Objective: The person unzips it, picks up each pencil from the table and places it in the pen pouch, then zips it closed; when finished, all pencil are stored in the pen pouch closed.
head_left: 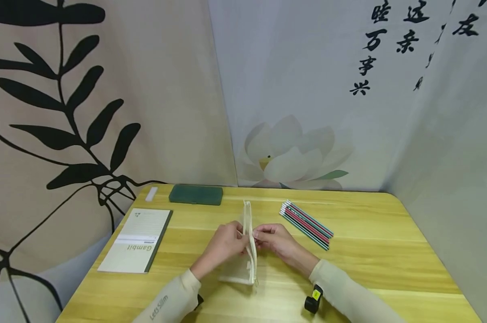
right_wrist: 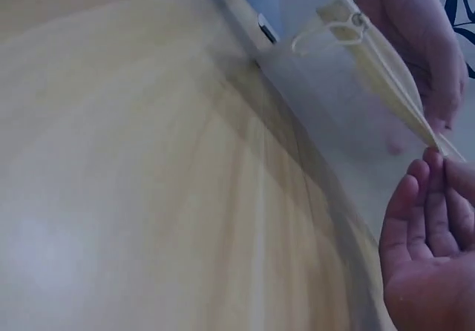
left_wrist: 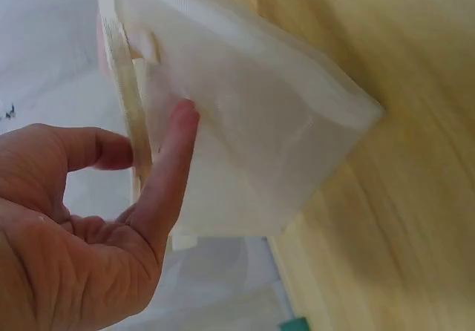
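A translucent whitish mesh zip pouch (head_left: 236,271) stands on edge over the middle of the table, its cream zipper side up and the mouth partly parted. My left hand (head_left: 227,242) pinches one side of the mouth; in the left wrist view a finger lies along the mesh (left_wrist: 252,123). On the other side my right hand (head_left: 278,242) pinches the opposite edge between thumb and fingertips, as the right wrist view shows. A looped cord (right_wrist: 315,38) hangs at one end of the zipper. Nothing can be made out inside the pouch.
Several pencils (head_left: 306,225), green, red and dark, lie side by side right of the pouch. At the back are a dark green case (head_left: 196,194) and a small white eraser (head_left: 151,194). A notebook (head_left: 130,255) lies on the table's left side.
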`<state>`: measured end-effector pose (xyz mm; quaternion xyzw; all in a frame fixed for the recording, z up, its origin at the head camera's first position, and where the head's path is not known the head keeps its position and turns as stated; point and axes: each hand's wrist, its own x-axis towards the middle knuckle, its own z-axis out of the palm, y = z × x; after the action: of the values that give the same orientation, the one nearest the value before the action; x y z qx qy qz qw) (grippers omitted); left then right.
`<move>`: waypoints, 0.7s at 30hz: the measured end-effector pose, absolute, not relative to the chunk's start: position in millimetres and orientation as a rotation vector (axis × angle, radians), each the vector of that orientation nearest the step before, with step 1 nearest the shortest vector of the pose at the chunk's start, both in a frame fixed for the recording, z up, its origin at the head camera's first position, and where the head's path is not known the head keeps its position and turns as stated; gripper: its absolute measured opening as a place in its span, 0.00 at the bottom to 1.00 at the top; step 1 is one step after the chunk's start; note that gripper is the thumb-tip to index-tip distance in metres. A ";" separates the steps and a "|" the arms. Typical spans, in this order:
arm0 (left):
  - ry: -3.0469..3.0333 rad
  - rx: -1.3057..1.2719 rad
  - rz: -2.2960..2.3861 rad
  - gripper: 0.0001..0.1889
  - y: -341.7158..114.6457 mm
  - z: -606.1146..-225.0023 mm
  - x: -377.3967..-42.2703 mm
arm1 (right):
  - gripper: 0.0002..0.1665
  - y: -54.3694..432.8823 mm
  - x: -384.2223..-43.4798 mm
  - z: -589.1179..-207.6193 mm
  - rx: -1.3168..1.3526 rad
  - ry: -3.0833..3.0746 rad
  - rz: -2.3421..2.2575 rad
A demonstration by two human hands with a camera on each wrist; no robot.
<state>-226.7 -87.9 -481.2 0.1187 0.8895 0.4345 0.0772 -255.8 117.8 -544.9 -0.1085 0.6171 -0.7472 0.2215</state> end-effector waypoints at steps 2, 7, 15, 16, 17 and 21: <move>2.581 0.280 1.401 0.11 -90.9 -480.7 -227.7 | 0.06 119.3 -257.1 -543.0 -0.328 1.740 -2.043; 2.479 0.190 1.513 0.07 -100.0 -478.2 -229.9 | 0.04 123.3 -259.4 -539.1 -0.355 1.835 -1.942; 2.375 0.136 1.552 0.06 -114.9 -466.9 -232.3 | 0.04 132.1 -265.0 -537.6 -0.508 2.139 -1.696; 2.364 0.141 1.549 0.06 -116.8 -465.9 -232.2 | 0.03 133.1 -265.5 -538.0 -0.510 2.169 -1.680; 2.358 0.150 1.538 0.07 -118.5 -465.5 -232.1 | 0.03 133.8 -265.9 -538.4 -0.509 2.203 -1.665; 2.398 0.252 1.417 0.08 -124.5 -464.7 -229.5 | 0.02 134.9 -266.6 -538.7 -0.468 2.347 -1.611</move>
<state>-229.5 -124.5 -464.7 0.0888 0.8447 0.4993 0.1715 -266.6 134.9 -538.7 -0.1608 0.8068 -0.5540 0.1281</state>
